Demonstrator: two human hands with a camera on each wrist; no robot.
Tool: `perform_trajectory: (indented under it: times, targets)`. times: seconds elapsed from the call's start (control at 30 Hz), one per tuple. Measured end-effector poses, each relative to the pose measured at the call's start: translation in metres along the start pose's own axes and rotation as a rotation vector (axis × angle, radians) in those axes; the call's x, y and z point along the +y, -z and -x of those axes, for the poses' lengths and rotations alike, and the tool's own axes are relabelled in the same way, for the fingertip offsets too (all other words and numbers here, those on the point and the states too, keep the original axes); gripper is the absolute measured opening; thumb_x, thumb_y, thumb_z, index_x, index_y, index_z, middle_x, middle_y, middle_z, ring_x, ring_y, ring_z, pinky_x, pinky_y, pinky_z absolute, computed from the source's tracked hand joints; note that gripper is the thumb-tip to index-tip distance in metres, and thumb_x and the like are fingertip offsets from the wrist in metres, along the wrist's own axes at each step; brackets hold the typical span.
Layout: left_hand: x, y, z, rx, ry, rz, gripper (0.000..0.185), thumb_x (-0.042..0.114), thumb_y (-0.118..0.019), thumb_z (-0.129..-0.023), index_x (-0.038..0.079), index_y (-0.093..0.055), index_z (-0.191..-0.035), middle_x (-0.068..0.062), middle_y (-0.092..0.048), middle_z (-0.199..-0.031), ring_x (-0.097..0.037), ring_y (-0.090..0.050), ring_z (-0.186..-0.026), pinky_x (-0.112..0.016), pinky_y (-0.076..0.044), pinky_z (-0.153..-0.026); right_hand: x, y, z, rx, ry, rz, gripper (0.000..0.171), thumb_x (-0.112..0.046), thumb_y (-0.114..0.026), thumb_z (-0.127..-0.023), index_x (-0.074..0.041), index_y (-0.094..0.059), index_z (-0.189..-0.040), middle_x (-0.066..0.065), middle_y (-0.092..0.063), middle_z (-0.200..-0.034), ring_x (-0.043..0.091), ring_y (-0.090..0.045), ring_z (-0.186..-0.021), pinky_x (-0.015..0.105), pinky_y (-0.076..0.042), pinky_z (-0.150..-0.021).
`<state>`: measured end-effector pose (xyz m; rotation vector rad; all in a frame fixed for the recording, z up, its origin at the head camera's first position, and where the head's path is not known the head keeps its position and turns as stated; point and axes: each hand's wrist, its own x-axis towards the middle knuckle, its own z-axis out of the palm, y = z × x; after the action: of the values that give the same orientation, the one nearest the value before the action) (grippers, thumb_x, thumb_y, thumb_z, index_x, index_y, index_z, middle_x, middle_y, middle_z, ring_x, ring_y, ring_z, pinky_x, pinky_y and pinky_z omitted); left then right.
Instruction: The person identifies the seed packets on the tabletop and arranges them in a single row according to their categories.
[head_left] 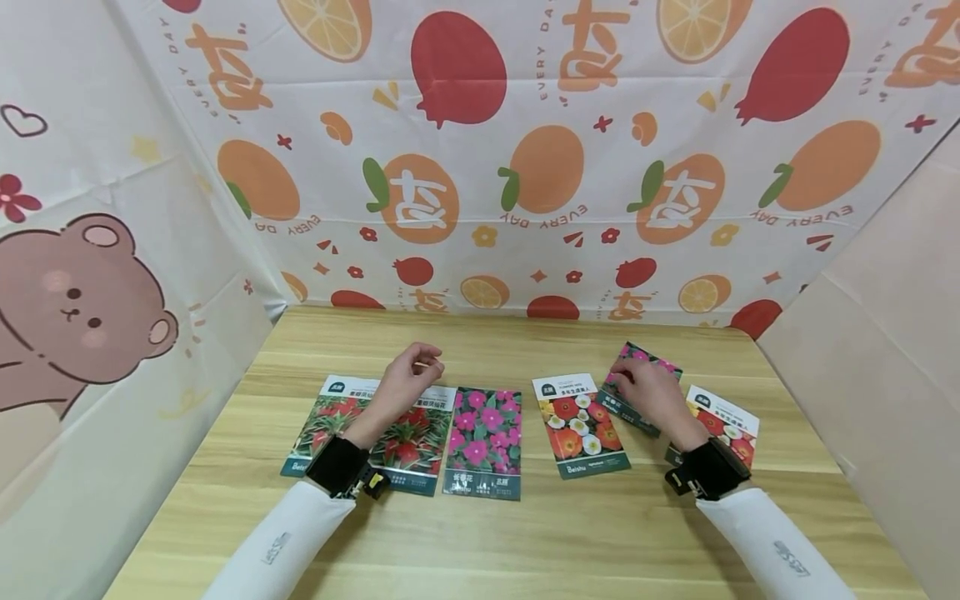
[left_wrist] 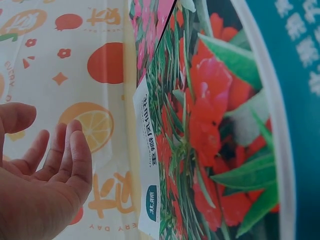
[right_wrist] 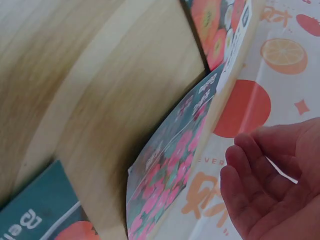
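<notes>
Several flower seed packets lie in a row on a wooden table (head_left: 525, 542). My left hand (head_left: 408, 379) hovers over the second of two red-flower packets (head_left: 412, 442), fingers loosely curled and holding nothing. The left wrist view shows its bare palm (left_wrist: 50, 175) beside that red-flower packet (left_wrist: 210, 125). My right hand (head_left: 645, 392) is over a tilted pink-flower packet (head_left: 637, 358), fingers relaxed. In the right wrist view the fingers (right_wrist: 265, 185) stay apart from the pink-flower packet (right_wrist: 170, 175).
Another red-flower packet (head_left: 330, 421) lies at the far left, a pink-flower packet (head_left: 483, 442) in the middle, a red-and-white-flower packet (head_left: 577, 425) right of it, and one more packet (head_left: 723, 421) under my right wrist. Printed cloth walls (head_left: 480, 167) enclose the table on three sides.
</notes>
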<state>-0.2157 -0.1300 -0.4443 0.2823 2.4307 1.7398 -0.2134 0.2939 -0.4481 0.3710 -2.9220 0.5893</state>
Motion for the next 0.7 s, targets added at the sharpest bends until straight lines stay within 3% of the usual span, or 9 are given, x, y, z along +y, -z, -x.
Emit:
perform_trajectory:
  times: [0.13,0.3,0.43,0.7]
  targets:
    - [-0.001,-0.001,-0.001,0.007,-0.016,-0.010,0.030,0.024,-0.057,-0.109,0.011,-0.056,-0.136,-0.012,-0.060,-0.124,-0.036,-0.060,-0.115,-0.047,-0.051,-0.096,0.000,-0.007,-0.005,-0.060,0.055,0.008,0.022,-0.011,-0.069,-0.101,0.000,-0.073,-0.121,0.015,-0.072,-0.111,0.027,-0.069,-0.092,0.044,-0.056,-0.077]
    - [-0.009,-0.001,-0.001,0.014,-0.074,-0.028,0.034,0.027,-0.056,-0.109,0.008,-0.056,-0.136,-0.012,-0.061,-0.123,-0.033,-0.060,-0.112,-0.048,-0.052,-0.090,-0.011,-0.016,-0.014,-0.205,0.113,-0.006,0.039,-0.022,-0.076,-0.097,-0.001,-0.069,-0.130,0.019,-0.066,-0.130,0.037,-0.061,-0.121,0.057,-0.051,-0.101]
    - [-0.009,-0.001,-0.001,-0.001,-0.081,-0.027,0.035,0.028,-0.056,-0.109,0.007,-0.055,-0.137,-0.013,-0.060,-0.126,-0.031,-0.060,-0.112,-0.047,-0.052,-0.091,-0.018,-0.022,-0.021,-0.302,0.127,0.028,0.056,-0.032,-0.081,-0.093,-0.004,-0.064,-0.138,0.020,-0.059,-0.141,0.040,-0.054,-0.131,0.060,-0.045,-0.108]
    - [0.000,-0.002,-0.003,-0.004,-0.021,-0.043,0.030,0.025,-0.057,-0.109,0.011,-0.057,-0.136,-0.010,-0.061,-0.127,-0.027,-0.059,-0.113,-0.043,-0.052,-0.095,-0.022,-0.024,-0.029,-0.375,0.115,0.059,0.073,-0.038,-0.085,-0.088,-0.005,-0.057,-0.147,0.022,-0.053,-0.148,0.043,-0.050,-0.135,0.061,-0.042,-0.110]
